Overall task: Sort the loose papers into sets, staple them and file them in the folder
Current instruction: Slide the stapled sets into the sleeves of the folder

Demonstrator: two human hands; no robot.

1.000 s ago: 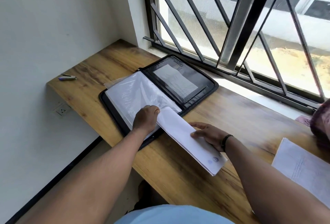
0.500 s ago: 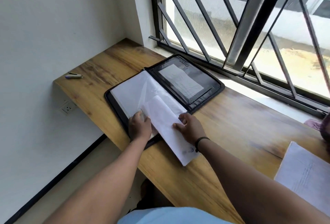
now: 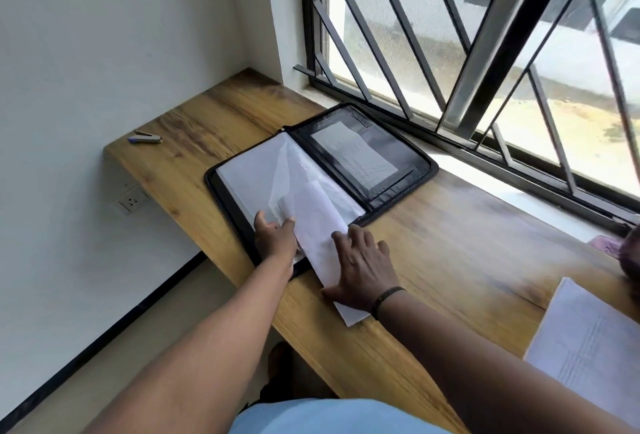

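my right hand (image 3: 360, 269) lies flat on the set of papers (image 3: 320, 236), fingers straight and spread, pressing the sheets down; the thumb sits at the near edge of the stack, close to the corner that hangs past the folder onto the wood. nothing is curled round the paper there, so that hand is released and pushing. my left hand (image 3: 275, 238) is at the near edge of the folder (image 3: 398, 153), its fingers reaching to the left side of the same papers and the clear sleeve (image 3: 256, 174); whether they pinch the sleeve or only touch it i cannot tell from this angle.

the papers lie slanted, their far end inside the left half of the open black folder, over the clear sleeve, and their near end out on the wooden desk (image 3: 450, 243). the folder is spread open, its right half showing a dark pocket with a pale sheet behind it.

further out, a small stapler (image 3: 145, 138) rests near the desk's far left corner, well apart from the folder. another stack of printed sheets (image 3: 588, 347) lies at the right edge of the view, near my right forearm. a barred window (image 3: 485, 52) runs along the far side of the desk, and a wall socket (image 3: 131, 201) sits under the desk's left end.
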